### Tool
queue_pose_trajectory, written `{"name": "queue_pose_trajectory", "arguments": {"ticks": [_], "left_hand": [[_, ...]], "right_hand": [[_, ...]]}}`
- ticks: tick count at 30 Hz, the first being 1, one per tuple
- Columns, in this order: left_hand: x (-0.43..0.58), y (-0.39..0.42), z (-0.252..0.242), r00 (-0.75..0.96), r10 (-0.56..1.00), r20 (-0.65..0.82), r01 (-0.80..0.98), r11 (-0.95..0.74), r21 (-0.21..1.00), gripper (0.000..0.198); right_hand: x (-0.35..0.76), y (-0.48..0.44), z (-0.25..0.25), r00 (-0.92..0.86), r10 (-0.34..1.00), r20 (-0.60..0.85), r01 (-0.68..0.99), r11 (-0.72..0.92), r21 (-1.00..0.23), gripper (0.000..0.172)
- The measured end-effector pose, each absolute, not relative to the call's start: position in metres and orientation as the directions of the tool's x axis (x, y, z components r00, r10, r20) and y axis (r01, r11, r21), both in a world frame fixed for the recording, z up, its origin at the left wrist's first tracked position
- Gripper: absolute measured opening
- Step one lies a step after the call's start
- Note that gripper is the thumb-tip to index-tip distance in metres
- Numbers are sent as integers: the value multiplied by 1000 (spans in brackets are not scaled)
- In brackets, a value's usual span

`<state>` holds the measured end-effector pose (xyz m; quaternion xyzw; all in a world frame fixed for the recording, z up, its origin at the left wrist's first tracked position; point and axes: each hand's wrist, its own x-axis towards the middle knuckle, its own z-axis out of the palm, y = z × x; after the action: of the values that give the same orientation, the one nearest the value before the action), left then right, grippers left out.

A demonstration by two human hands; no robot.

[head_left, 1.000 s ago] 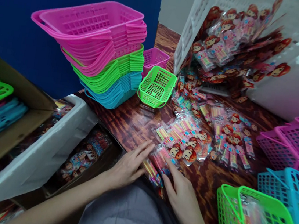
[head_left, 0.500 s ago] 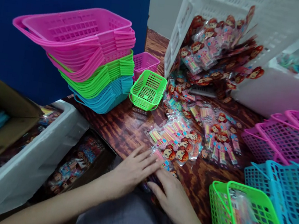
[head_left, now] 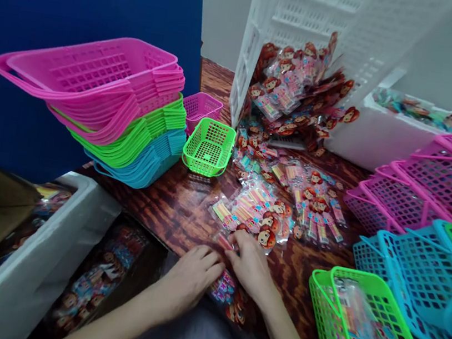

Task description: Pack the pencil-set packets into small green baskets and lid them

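Observation:
My left hand [head_left: 194, 278] rests at the table's front edge, fingers curled and close together, beside a colourful packet [head_left: 224, 288] lying near my lap. Whether it grips anything is hidden. My right hand [head_left: 250, 262] reaches to the near edge of the packet pile [head_left: 252, 207]; its thumb and fingers close on the end of a small clear packet [head_left: 224, 241]. The pile's packets show a red-haired cartoon figure and pastel sticks. Behind it stands a small green basket [head_left: 209, 147] with nothing in it.
Nested pink, green and blue baskets [head_left: 132, 117] stand at the left. A tipped white crate [head_left: 246, 54] spills packets at the back. On the right are a filled green basket [head_left: 376, 325], blue baskets [head_left: 425, 276] and pink baskets [head_left: 416, 190]. A foam box [head_left: 41, 256] sits lower left.
My hands have moved apart; the right has reached forward to the pile's near edge and closed on a packet. The left has drawn back slightly, uncovering the colourful packet. The view has shifted.

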<state>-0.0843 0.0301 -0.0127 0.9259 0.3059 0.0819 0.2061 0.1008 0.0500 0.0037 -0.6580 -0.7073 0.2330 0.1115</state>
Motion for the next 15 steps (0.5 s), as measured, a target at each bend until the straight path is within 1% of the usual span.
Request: {"name": "queue_pose_trajectory", "arguments": {"ticks": [2, 4, 6, 9, 13, 15], "left_hand": [[-83, 29, -12, 791, 611, -6, 556, -715, 423, 32], [-82, 29, -12, 784, 620, -34, 576, -707, 410, 33], [-82, 29, -13, 778, 626, -48, 589, -700, 405, 33], [-82, 29, -16, 776, 629, -51, 591, -696, 408, 29], [-82, 31, -20, 782, 623, -19, 572, -705, 419, 40], [-82, 32, -24, 781, 624, -6, 568, -707, 422, 41]], "right_hand": [[96, 63, 7, -72, 997, -35, 886, 48, -461, 8], [88, 77, 10, -63, 997, 37, 915, 72, -396, 5], [79, 90, 12, -90, 995, 38, 936, 97, -338, 9], [63, 109, 12, -130, 991, 23, 949, 131, -288, 17], [45, 128, 9, -153, 988, -36, 962, 140, -236, 25], [41, 124, 8, -170, 985, -34, 961, 158, -225, 29]]}}
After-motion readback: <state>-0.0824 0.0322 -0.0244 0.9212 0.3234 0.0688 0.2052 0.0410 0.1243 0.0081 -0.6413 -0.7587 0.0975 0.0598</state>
